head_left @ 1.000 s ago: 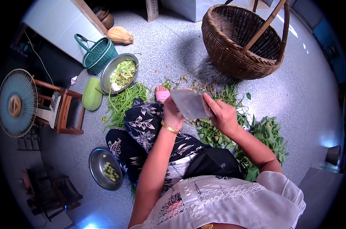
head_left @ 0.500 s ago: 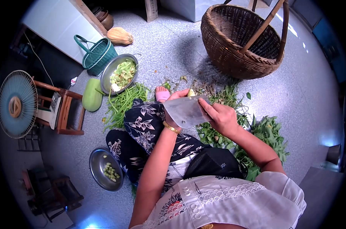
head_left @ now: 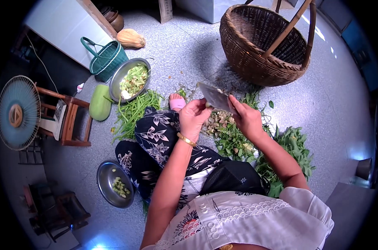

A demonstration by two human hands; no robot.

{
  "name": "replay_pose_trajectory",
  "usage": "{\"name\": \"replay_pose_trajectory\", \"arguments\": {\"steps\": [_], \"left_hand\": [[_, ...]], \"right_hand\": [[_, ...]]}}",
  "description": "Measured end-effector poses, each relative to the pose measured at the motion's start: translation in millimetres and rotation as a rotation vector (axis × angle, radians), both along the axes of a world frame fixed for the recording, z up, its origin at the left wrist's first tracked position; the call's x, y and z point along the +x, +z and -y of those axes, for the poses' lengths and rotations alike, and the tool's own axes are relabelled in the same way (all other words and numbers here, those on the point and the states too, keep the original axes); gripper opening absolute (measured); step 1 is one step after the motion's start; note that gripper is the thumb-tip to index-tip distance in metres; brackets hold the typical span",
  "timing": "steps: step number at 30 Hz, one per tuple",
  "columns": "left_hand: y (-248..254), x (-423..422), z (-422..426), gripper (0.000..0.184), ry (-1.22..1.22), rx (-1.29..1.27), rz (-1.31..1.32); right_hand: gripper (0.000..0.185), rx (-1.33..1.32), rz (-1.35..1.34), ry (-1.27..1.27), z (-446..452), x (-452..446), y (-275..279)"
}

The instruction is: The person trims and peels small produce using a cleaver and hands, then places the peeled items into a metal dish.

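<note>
My right hand (head_left: 248, 120) is closed round a wide-bladed knife (head_left: 216, 97), its blade pointing up and left. Just left of the blade, my left hand (head_left: 194, 118) pinches a small pale green piece (head_left: 208, 105), mostly covered by the fingers. Beneath both hands, plant scraps and trimmings (head_left: 222, 121) lie on the floor. A steel bowl (head_left: 103, 189) holding several small pale green pieces (head_left: 120, 187) stands at the lower left, beside my knee.
A large wicker basket (head_left: 255, 66) stands at the upper right. Leafy greens (head_left: 295, 150) lie at the right. At the left are green stems (head_left: 134, 110), a bowl of peelings (head_left: 116, 79), a green gourd (head_left: 100, 104), a green basket (head_left: 107, 60), a tan squash (head_left: 131, 38) and a fan (head_left: 18, 112).
The knife has moved up and its blade has turned, uncovering my left hand and the scraps below. The small piece in my left hand shows less than half a second ago.
</note>
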State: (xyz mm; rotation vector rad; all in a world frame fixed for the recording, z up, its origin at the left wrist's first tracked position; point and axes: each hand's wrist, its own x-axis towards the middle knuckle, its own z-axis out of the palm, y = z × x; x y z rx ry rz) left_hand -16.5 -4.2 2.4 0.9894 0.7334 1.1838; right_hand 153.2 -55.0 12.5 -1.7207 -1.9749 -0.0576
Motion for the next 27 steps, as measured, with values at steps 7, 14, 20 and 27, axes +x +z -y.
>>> {"name": "replay_pose_trajectory", "arguments": {"steps": [7,14,20,27], "left_hand": [[8.9,1.5,-2.1,0.027,0.078,-0.116,0.239],[-1.8,-5.0,-10.5,0.028,-0.147,-0.289,0.509],[5.9,-5.3,-6.5,0.029,-0.091,-0.215,0.343],[7.2,-4.3,-0.1,0.024,-0.124,-0.098,0.491]], "right_hand": [[0.045,0.124,-0.150,0.170,6.7,-8.0,7.4],[0.042,0.164,-0.080,0.223,8.2,-20.8,16.2],[0.041,0.170,-0.094,0.218,8.0,-22.9,18.0],[0.042,0.136,-0.147,0.150,4.8,-19.2,16.0]]}}
